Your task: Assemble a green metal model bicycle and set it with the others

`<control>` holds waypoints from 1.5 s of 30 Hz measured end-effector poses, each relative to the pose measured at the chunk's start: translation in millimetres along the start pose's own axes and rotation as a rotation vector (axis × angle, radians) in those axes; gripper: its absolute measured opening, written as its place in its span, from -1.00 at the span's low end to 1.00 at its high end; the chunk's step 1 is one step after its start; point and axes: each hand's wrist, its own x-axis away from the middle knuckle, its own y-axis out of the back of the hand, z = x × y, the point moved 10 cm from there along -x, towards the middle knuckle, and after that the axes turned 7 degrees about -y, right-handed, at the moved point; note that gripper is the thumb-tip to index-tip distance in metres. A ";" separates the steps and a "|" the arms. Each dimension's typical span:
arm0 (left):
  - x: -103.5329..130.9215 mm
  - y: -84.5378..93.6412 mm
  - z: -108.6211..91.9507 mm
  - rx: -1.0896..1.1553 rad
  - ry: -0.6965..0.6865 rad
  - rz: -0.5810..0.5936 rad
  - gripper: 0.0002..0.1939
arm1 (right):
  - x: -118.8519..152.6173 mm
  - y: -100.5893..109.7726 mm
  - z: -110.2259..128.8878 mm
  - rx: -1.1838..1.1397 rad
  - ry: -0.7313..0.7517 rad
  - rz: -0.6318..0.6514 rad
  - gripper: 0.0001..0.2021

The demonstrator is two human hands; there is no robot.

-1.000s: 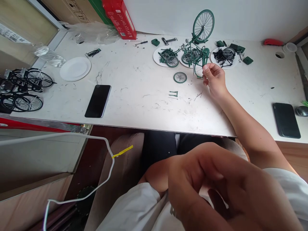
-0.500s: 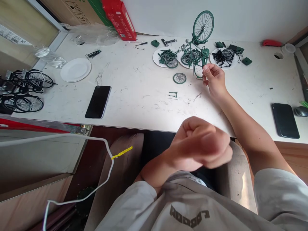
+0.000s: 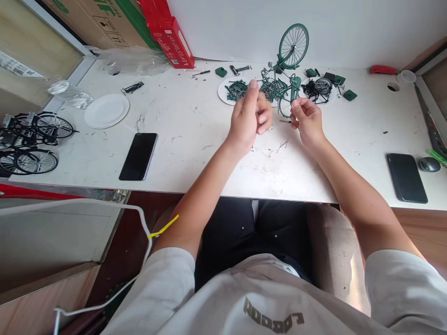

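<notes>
In the head view my right hand (image 3: 307, 116) pinches a green model bicycle (image 3: 285, 83) between thumb and fingers. The bicycle is tilted up on end, with one spoked wheel (image 3: 294, 45) at the top. To its left, my left hand (image 3: 248, 118) hovers over the table, its thumb stretched up and its fingers loosely curled, with nothing visible in it. Behind the bicycle, green bicycle parts (image 3: 236, 90) lie on a white plate (image 3: 222, 94). A further plate holds black parts with a wheel (image 3: 319, 88). My left hand hides the loose wheel on the table.
Two phones lie on the table, one at left (image 3: 138, 157) and one at right (image 3: 407, 177). Black model bicycles (image 3: 35, 128) stand at far left near a white plate (image 3: 106, 111). A red box (image 3: 174, 42) and a cardboard box (image 3: 104, 21) stand behind.
My left hand has risen from above my lap, moving forward to the table beside the bicycle, and its thumb has come away from its fingers. My right hand still holds the bicycle.
</notes>
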 end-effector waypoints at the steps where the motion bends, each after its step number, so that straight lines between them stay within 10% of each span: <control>1: -9.4 8.1 5.7 -0.052 0.011 0.012 -0.22 | -0.2 0.5 -0.1 0.000 -0.005 0.000 -0.29; 6: -46.8 43.3 20.2 -0.391 -0.072 0.136 -0.50 | -0.1 4.1 0.8 -0.011 -0.019 -0.030 -0.27; 13: -48.5 86.8 44.7 -0.459 -0.083 0.038 -0.27 | 5.0 -2.8 -1.4 -0.088 -0.050 -0.022 -0.26; 18: -36.2 81.4 55.4 -0.350 -0.071 0.004 -0.08 | 6.3 -8.1 -6.2 -0.085 -0.064 -0.004 -0.27; 45: -30.1 78.6 85.4 -0.236 0.178 -0.023 -0.49 | 9.8 -15.2 -8.1 -0.062 -0.078 0.022 -0.19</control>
